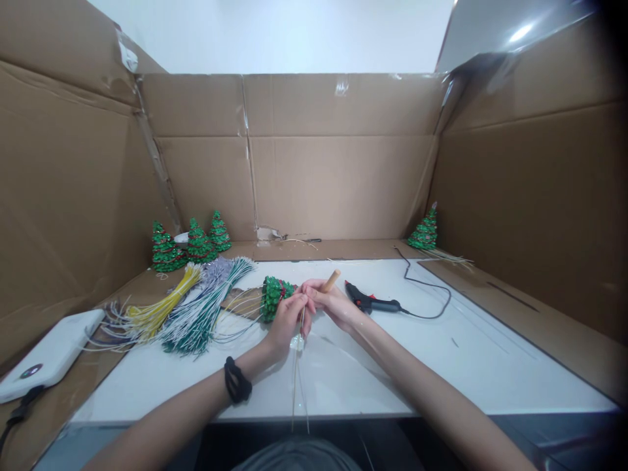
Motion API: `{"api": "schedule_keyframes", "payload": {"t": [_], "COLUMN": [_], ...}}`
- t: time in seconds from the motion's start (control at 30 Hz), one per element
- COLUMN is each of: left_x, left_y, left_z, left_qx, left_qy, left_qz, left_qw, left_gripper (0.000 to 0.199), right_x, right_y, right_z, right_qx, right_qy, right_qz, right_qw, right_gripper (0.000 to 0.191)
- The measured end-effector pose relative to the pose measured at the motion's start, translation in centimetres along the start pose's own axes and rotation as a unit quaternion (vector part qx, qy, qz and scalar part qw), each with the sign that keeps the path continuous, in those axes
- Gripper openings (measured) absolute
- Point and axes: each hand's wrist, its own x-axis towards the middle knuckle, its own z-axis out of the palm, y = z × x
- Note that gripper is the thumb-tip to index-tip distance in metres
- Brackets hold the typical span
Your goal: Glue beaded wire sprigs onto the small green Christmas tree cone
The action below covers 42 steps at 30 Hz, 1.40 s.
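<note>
Both hands meet over the white board, fingers close together. My left hand (288,316) is closed in a pinch on thin pale strands (294,379), which hang down past the board's front edge. In my closed right hand (334,306) a tan wooden stick (332,280) points up and away; its fingertips touch those of the left hand at the strands. A small green Christmas tree (273,297) with red trim lies on its side just behind my left hand, partly hidden by it. Several thin wires (240,309) spread leftward from its base.
A black glue gun (375,303) lies to the right, its cable running back. Bundles of yellow (169,301) and green-white wires (201,314) lie left. More small trees (199,242) stand back left, another tree (424,229) back right. Left lies a white device (49,353). Cardboard walls (343,183) surround the board.
</note>
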Motion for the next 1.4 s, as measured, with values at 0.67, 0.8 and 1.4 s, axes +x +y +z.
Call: {"api": "schedule_keyframes", "payload": {"t": [0.67,0.8,1.4], "left_x": [0.2,0.2,0.0], "left_y": [-0.6,-0.6,0.3], "left_z": [-0.2,-0.2,-0.1], "left_qx": [0.035,0.025,0.012], "left_qy": [0.053,0.056,0.052], "left_qz": [-0.043,-0.055,-0.075], "left_qw": [0.997,0.997,0.996], "left_gripper": [0.033,0.029,0.029], "right_x": [0.2,0.4,-0.2], "right_y": [-1.4,-0.9,-1.1], "right_z": [-1.4,-1.5,-0.7], "right_qx": [-0.33,-0.367,-0.365], "right_qy": [-0.012,-0.013,-0.011], "right_qz": [-0.07,-0.132,-0.226], "right_qw": [0.941,0.921,0.903], "right_gripper": [0.018,0.019,0.017]}}
